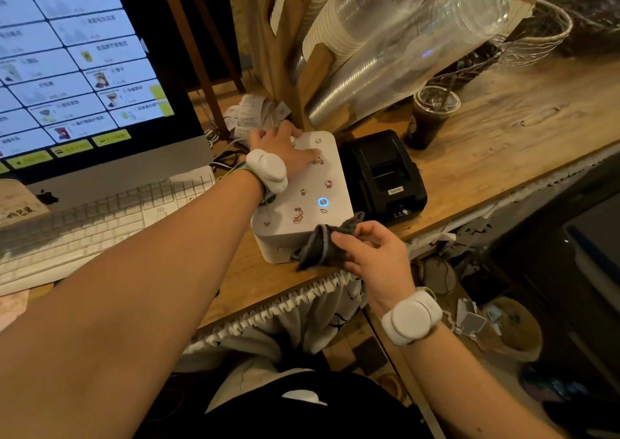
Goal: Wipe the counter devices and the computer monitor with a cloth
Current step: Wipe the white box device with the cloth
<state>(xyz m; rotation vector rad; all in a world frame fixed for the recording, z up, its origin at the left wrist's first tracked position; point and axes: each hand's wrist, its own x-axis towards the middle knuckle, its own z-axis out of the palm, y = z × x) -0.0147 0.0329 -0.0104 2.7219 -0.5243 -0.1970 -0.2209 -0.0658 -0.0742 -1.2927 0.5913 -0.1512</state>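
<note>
Left hand [289,152] rests flat on white printer [310,178], right hand [375,254] pinches grey cloth [318,244]; lidded cup [428,119] holds dark drink.

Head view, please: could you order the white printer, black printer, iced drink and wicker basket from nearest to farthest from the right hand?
From the right hand, holding the cloth:
1. White printer, just ahead-left of it.
2. Black printer, farther back on the counter.
3. Iced drink, behind the black printer.
4. Wicker basket, far back right.
</note>
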